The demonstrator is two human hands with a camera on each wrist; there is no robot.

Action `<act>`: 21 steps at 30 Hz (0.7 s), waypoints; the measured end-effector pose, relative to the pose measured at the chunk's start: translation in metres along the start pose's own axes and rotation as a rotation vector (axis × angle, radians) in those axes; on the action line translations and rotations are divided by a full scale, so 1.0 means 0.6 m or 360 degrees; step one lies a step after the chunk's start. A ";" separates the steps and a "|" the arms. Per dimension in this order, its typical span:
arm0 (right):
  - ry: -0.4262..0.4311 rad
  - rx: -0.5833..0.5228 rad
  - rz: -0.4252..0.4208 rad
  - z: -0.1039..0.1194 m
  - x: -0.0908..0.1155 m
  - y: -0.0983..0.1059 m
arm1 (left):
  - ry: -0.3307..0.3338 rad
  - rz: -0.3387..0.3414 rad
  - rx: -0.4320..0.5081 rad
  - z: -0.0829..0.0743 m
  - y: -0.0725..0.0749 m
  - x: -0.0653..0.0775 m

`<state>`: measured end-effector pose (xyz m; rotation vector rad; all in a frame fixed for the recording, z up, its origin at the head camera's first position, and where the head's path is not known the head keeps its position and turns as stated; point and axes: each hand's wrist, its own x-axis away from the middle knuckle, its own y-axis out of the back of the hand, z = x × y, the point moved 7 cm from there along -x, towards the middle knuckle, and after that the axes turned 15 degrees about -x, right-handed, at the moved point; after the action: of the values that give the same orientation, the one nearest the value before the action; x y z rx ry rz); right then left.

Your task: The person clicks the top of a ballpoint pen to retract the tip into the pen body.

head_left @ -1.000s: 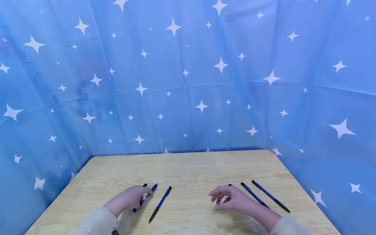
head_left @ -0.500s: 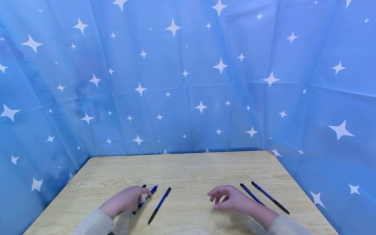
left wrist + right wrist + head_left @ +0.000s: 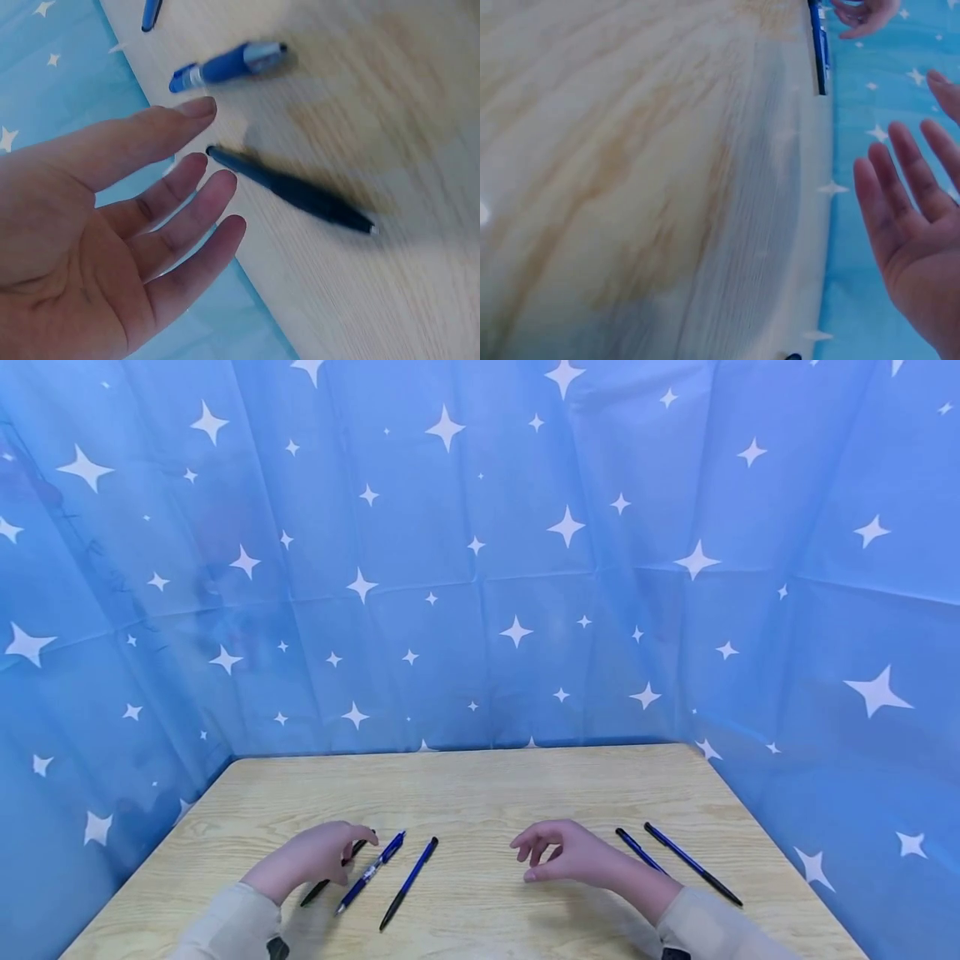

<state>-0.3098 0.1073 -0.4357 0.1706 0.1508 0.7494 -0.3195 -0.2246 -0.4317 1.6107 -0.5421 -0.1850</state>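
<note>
My left hand [image 3: 318, 856] hovers over a black pen [image 3: 315, 893], overlapping its middle in the head view. In the left wrist view its fingers are loosely bent with nothing between them, and the black pen [image 3: 300, 191] lies just past the fingertips. Right of that hand lies a blue pen with a pale printed band [image 3: 371, 872], then a blue pen with a black grip [image 3: 408, 883]. My right hand [image 3: 566, 853] is held above the table, fingers relaxed and holding nothing. Its forearm partly covers a blue pen [image 3: 640, 850].
Farther right, another blue pen with a black grip [image 3: 693, 864] lies slanted on the wooden table [image 3: 480, 793]. A blue curtain with white stars [image 3: 480, 568] hangs along the table's back and both sides.
My left hand has moved left, off the blue pen with the pale band and over the black pen. My right hand has shifted a little to the left and away from me.
</note>
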 end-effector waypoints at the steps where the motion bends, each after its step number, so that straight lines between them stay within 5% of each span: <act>1: -0.0008 0.0002 -0.0002 0.000 -0.003 -0.002 | 0.0002 0.0000 0.0010 0.004 0.001 0.000; 8: -0.0029 0.0015 -0.0011 0.001 -0.019 -0.009 | 0.0002 0.0033 0.0120 0.030 0.002 -0.002; 21: -0.0066 -0.0038 0.0091 -0.015 -0.032 -0.023 | 0.0189 0.0221 0.0327 0.065 -0.029 0.001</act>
<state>-0.3163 0.0852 -0.4457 0.1683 0.0977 0.8036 -0.3317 -0.2590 -0.4535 1.7630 -0.5932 0.0725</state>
